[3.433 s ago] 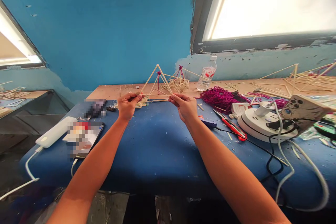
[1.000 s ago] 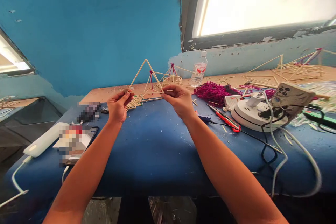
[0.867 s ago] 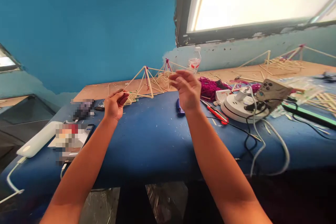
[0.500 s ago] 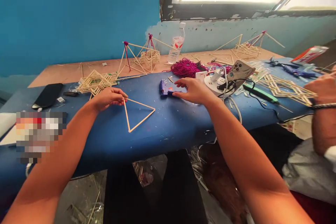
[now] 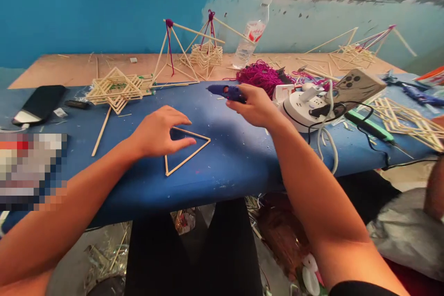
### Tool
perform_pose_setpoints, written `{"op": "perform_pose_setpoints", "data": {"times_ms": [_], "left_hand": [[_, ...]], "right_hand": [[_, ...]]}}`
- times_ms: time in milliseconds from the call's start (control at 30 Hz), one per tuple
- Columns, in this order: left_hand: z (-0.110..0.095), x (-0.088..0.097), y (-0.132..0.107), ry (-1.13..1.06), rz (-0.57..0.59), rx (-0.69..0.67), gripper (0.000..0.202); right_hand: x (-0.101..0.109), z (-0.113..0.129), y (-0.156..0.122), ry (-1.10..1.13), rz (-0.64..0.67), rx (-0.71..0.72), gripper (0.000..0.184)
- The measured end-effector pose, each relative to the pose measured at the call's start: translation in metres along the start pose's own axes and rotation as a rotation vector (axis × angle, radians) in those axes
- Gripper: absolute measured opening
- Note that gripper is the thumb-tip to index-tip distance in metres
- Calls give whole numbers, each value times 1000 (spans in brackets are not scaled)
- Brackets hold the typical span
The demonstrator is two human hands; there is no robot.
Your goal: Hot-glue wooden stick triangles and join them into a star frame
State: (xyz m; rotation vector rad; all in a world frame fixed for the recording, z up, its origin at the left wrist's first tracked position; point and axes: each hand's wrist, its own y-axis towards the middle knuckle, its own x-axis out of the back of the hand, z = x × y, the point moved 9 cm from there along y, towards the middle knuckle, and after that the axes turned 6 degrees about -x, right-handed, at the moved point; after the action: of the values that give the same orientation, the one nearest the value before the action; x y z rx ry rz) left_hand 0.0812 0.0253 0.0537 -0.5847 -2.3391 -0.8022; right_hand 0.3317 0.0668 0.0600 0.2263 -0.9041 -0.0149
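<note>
Blue glue gun [image 5: 227,93] (right hand [image 5: 256,108] gripping) held level, nozzle pointing left.

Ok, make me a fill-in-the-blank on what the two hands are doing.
The right hand holds a glue gun coloured ____.
The left hand covers a corner of a stick frame with ____ sides.
The stick frame lies ____ on the table.
Missing words: blue, three, flat.

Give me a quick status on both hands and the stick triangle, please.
Left hand resting on stick triangle. Right hand holds blue glue gun. Nothing between them.
</note>
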Motion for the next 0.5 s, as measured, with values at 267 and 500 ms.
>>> {"op": "perform_pose_setpoints", "data": {"times_ms": [267, 500], "left_hand": [[-7, -25, -2, -205, 50, 130, 42], [-22, -31, -7, 197, 202, -61, 52]], "right_hand": [[8, -34, -33, 626, 310, -131, 40], [-11, -20, -39, 547, 467, -26, 59]]}}
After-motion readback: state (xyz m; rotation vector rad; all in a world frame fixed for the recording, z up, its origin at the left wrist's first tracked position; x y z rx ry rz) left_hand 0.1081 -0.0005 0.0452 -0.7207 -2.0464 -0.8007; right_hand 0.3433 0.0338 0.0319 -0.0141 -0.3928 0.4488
